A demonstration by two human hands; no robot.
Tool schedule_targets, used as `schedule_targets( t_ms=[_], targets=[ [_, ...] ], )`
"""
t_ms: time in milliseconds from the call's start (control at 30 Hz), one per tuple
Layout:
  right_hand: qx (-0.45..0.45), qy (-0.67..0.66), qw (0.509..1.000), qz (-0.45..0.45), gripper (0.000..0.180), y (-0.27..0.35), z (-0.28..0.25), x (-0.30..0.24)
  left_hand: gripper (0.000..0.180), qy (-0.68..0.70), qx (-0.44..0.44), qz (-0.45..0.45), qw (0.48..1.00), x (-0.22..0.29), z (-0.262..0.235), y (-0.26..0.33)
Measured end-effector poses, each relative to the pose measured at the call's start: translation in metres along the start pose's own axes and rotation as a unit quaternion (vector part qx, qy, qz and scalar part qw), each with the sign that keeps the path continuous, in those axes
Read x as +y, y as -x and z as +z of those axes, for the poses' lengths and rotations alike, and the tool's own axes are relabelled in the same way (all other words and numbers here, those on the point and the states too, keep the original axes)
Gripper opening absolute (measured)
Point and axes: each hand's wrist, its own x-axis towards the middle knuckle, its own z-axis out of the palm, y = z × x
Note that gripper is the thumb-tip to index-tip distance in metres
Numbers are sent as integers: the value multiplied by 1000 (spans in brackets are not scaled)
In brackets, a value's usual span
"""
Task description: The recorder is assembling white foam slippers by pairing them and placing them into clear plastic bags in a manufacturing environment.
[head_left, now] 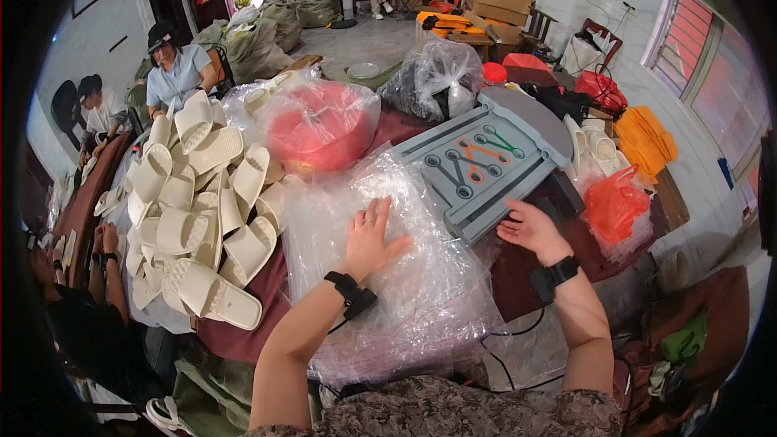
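Note:
My left hand (371, 238) lies with its fingers spread on a stack of clear plastic bags (453, 307) in front of me. Beside the lower right corner of a grey plastic board (473, 163) is my right hand (532, 231), its fingers slightly bent and apart, with nothing seen in them. Whether it touches the board, I cannot tell. The board has round recesses joined by dark, orange and green lines. Left of the bags is a big heap of cream slippers (212, 231). A black strap device sits on each of my wrists.
Behind the bags stands a pink bundle (312, 131) in clear plastic, beside a bag of dark items (441, 81). An orange-red plastic bag (613, 204) and yellow-orange cloth (645, 142) lie at the right. Several people sit or work at the left and far back. Cables hang by my right forearm.

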Motion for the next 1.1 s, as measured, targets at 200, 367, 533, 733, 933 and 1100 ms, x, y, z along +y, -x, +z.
schedule_targets(
  t_ms=[200,367,533,733,933,1100],
  targets=[
    [51,484,694,-530,54,3,51,28,93,-3,-2,-6,1000,3,-7,1],
    [15,687,549,-476,73,-1,85,38,94,-4,-14,-22,1000,9,-7,-4],
    [84,756,492,-423,84,-1,103,41,94,-14,-43,-29,999,9,-8,-6],
    [-3,699,467,-541,81,-17,96,38,93,45,-17,-25,999,2,-11,3],
    [-5,700,506,-504,72,-18,88,41,94,-2,-57,-30,998,6,-15,2],
    [-18,678,514,-524,70,-17,84,43,93,-16,-42,-52,998,13,-16,8]
  ],
)
